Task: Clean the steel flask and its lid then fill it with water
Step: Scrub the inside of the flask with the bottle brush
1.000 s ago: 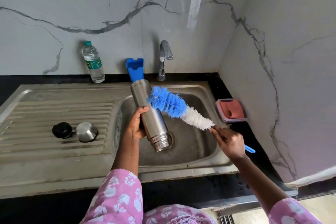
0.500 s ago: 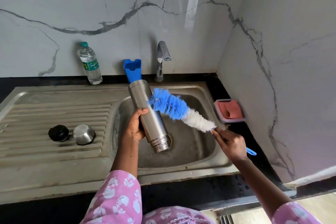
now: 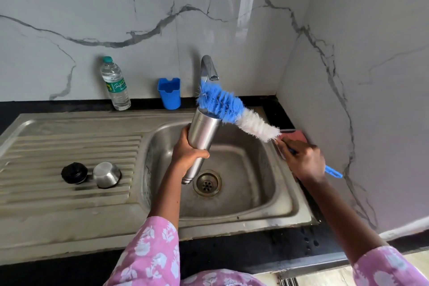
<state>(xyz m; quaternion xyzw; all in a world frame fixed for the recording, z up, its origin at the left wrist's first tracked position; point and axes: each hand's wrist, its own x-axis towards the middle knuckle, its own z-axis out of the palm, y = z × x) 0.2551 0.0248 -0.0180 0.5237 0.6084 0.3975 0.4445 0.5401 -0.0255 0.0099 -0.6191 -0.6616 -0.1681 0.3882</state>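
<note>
Head view: left hand (image 3: 189, 153), fingers wrapped round the steel flask (image 3: 204, 130), holds it mouth-down over the sink (image 3: 255, 195) at centre frame; right hand (image 3: 304, 160) clenches the brush (image 3: 232, 109) handle, blue bristles on the flask's base.

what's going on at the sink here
A person is scrubbing a steel flask over the sink basin. Their left hand grips the flask tilted, threaded mouth pointing down toward the drain. Their right hand holds a bottle brush by its blue handle, with the blue bristles against the flask's upper, base end. The black stopper and steel cap sit on the draining board. No water shows at the tap.
</note>
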